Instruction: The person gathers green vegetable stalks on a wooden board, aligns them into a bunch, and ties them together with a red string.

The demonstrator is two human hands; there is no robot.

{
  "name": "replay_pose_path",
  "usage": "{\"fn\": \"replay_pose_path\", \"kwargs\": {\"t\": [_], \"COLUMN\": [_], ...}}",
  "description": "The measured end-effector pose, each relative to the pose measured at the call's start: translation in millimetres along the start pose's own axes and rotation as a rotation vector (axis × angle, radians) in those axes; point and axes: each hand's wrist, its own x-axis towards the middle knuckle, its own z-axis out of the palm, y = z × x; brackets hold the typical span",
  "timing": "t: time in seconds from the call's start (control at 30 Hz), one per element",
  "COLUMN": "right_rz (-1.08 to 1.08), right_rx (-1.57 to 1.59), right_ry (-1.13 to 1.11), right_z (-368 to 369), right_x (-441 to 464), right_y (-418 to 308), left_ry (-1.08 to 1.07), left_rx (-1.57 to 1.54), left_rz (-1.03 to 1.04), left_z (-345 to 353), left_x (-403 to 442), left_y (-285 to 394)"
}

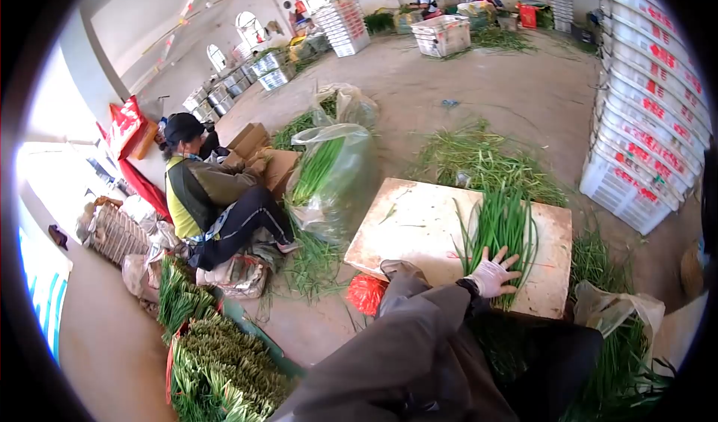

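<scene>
The white-gloved left hand [494,275], fingers spread wide, gripping nothing, rests on long green leaves [499,224] atop a rectangular whitish board [411,231]. Right hand: state cannot be determined.

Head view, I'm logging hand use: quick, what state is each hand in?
Left hand: open, spread on the green leaves.
Right hand: not in view, so cannot be told.

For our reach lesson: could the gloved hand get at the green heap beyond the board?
Probably yes, leaning: only the stalks and board appear between the gloved hand and green heap.
</scene>
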Motion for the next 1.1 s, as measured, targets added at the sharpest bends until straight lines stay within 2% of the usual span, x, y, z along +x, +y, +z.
{"fn": "replay_pose_path", "kwargs": {"t": [0.03, 0.13, 0.17, 0.27, 0.37, 0.4, 0.43, 0.5, 0.57, 0.6, 0.63, 0.73, 0.77, 0.83, 0.87, 0.93, 0.97, 1.03, 1.1], "right_rz": [-0.137, -0.384, -0.496, -0.218, 0.151, 0.183, 0.196, -0.063, 0.008, -0.196, -0.296, -0.376, -0.464, -0.881, -1.002, -1.164, -1.224, -1.318, -1.488], "right_rx": [-0.41, -1.072, -1.033, 0.303, 0.924, 0.603, 0.265, 0.933, 1.331, 1.141, 1.2, 1.228, 1.215, 1.068, 1.033, 0.98, 0.89, 0.994, 0.86], "right_ry": [-0.025, 0.164, 0.204, 0.151, -0.052, -0.059, -0.069, 0.072, -0.135, -0.105, -0.152, -0.284, -0.246, 0.149, 0.26, 0.344, 0.392, 0.33, 0.124], "right_z": [-7, -39, -23, -43, -81, -153, -161, -84, -101, -98, -92, -47, -48, -90, -100, -106, -83, -100, -76], "right_x": [20, 71, 82, 124, 157, 170, 177, 195, 205, 214, 218, 214, 213, 208, 206, 190, 177, 148, 114], "right_y": [-7, -63, -49, -105, -168, -239, -266, -257, -309, -324, -339, -386, -405, -471, -496, -536, -556, -585, -606], "left_ry": [0.015, -0.005, -0.007, 0.017, 0.053, 0.072, 0.09, 0.111, 0.116, 0.106, 0.107, 0.118, 0.128, 0.139, 0.137, 0.214, 0.249, 0.258, 0.311], "left_rx": [-0.009, -0.045, -0.053, -0.076, -0.078, -0.077, -0.075, -0.082, -0.085, -0.079, -0.08, -0.076, -0.071, -0.052, -0.039, -0.022, 0.017, 0.083, 0.047], "left_rz": [0.004, -0.001, -0.002, -0.004, -0.005, -0.004, -0.003, -0.015, -0.031, -0.047, -0.055, -0.072, -0.075, -0.081, -0.086, -0.074, -0.073, -0.09, -0.072], "left_z": [4, 1, 1, 5, 6, 8, 10, 14, 14, 11, 9, 8, 10, 10, 8, 15, 17, 3, -10], "left_x": [5, 7, 6, 1, -5, -7, -9, -14, -21, -23, -27, -36, -39, -44, -48, -55, -60, -73, -82], "left_y": [2, 1, -1, -8, -15, -18, -22, -32, -43, -48, -52, -68, -75, -87, -93, -110, -118, -118, -112]}}
